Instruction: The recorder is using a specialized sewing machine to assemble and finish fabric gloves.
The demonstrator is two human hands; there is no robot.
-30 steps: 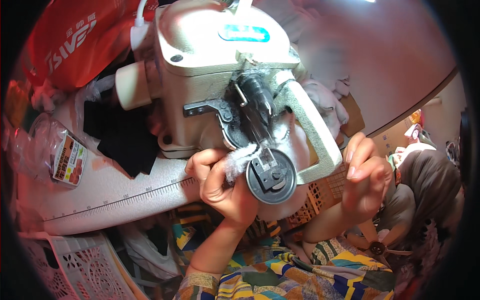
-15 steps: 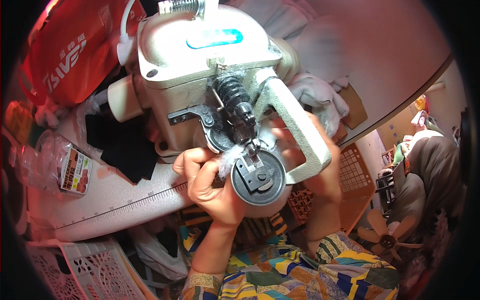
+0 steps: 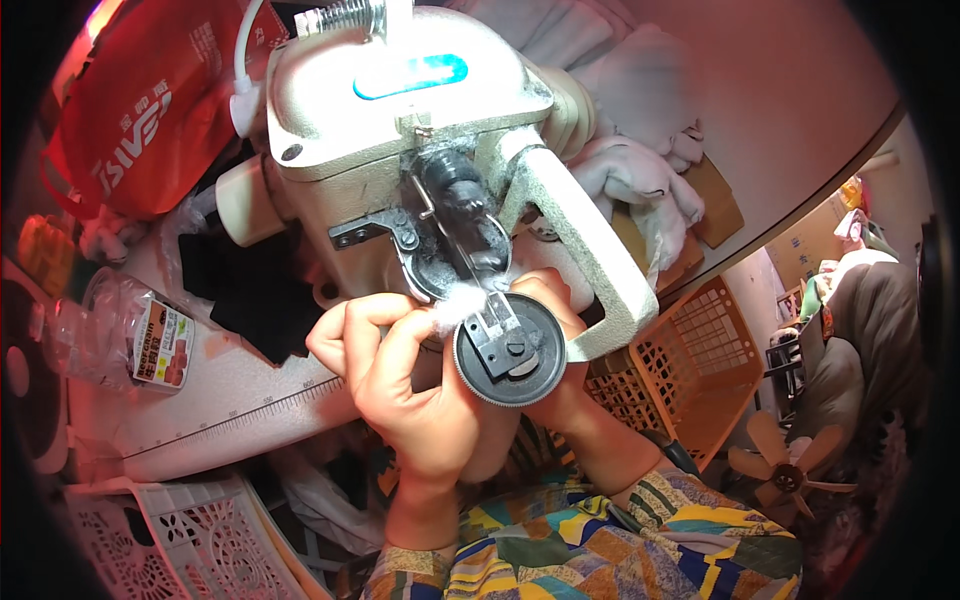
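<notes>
Two bare hands are held close together at the front of a cream-painted metal sewing machine [image 3: 335, 205], which is set on a pale table [image 3: 225, 410] with a ruler scale along its edge. By the left hand [image 3: 415, 395], with its fingers curled, a white, fluffy piece of material [image 3: 460, 308] is pinched between thumb and forefinger, just beside a round black disc with a finely ridged rim [image 3: 541, 345]. The right hand [image 3: 572, 388] is largely covered by the disc, so whether its fingers are pressed together or spread cannot be told. The work is judged to be partway through, since the fluff is placed right at the disc and has not been set aside; how much of its edge is finished and how much is left cannot be read. The fluff's lower part is hidden by the disc and the left hand, and whether the pale surface between the wrists belongs to it is unclear. Fine detail around the black ribbed sleeve [image 3: 460, 190] is obscured by lint and blur, the cover is washed out by glare, and the machine's top is cut off by the upper edge. Whether the mechanism is being driven cannot be seen.
</notes>
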